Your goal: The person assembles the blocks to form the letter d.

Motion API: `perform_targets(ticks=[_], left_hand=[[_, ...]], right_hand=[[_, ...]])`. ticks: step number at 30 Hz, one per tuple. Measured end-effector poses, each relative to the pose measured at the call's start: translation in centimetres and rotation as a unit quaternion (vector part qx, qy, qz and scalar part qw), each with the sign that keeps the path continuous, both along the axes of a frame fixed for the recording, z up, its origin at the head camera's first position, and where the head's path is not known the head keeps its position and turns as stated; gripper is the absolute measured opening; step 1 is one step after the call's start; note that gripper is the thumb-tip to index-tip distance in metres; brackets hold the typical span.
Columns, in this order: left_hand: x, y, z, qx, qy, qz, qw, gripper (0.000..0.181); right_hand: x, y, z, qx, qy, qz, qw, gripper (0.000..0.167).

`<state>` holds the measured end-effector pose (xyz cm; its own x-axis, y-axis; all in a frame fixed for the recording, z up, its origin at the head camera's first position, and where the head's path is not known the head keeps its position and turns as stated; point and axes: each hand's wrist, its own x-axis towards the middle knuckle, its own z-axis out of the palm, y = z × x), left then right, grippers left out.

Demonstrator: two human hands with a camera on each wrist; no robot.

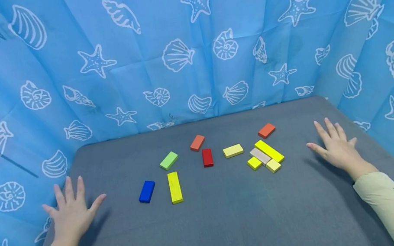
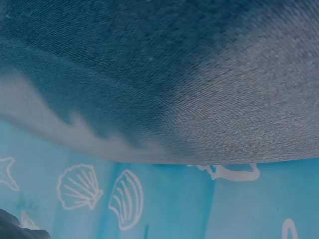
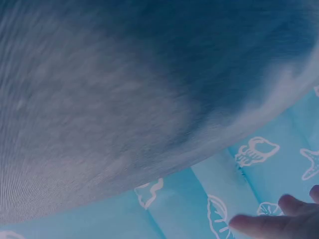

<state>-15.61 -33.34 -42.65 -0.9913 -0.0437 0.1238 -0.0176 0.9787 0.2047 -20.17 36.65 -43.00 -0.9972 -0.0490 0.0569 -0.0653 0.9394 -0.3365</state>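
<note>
My left hand [image 1: 72,215] hovers at the left side of the table with its fingers spread, holding nothing. Nearest to it lies a blue block [image 1: 147,191], and beside that a long yellow block [image 1: 175,187]. Over the right side my right hand [image 1: 338,151] is also spread and holds nothing. Closest to that hand is a cluster: a long yellow block [image 1: 269,151], a beige block [image 1: 260,156], a small yellow block [image 1: 254,163] and a pale yellow block [image 1: 273,165]. In the right wrist view, fingers [image 3: 269,226] show at the lower right.
Farther back lie a green block [image 1: 169,160], an orange block [image 1: 197,142], a red block [image 1: 207,157], a cream-yellow block [image 1: 233,151] and another orange block [image 1: 267,130]. The grey cloth-covered table [image 1: 209,235] is bordered by a blue shell-patterned curtain [image 1: 163,23].
</note>
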Motion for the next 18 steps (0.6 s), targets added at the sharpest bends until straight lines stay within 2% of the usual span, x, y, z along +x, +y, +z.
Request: perform_targets(ticks=[3,7,10,13,18], left_hand=[[0.1,0.2,-0.1,0.011,0.011,-0.010,0.9998,0.097],[0.2,0.6,-0.1,0.020,0.015,-0.028,0.9993,0.094],[0.4,1.2,-0.1,0.025,0.008,-0.045,0.9986,0.093],[0.5,2.2,-0.1,0.032,-0.002,-0.063,0.9975,0.092],[0.6,4.3,0.0,0.047,-0.018,-0.109,0.9928,0.086]], right_hand=[[0.1,-0.4,0.6,-0.026,-0.008,-0.004,0.9996,0.089],[0.2,-1.1,1.3,-0.085,-0.021,-0.004,0.9962,0.092],[0.3,-1.9,1.7,-0.128,-0.036,0.008,0.9911,0.093],[0.3,-3.0,1.9,-0.151,-0.043,0.021,0.9874,0.091],[0.1,-4.8,2.0,-0.192,-0.070,0.025,0.9786,0.089]])
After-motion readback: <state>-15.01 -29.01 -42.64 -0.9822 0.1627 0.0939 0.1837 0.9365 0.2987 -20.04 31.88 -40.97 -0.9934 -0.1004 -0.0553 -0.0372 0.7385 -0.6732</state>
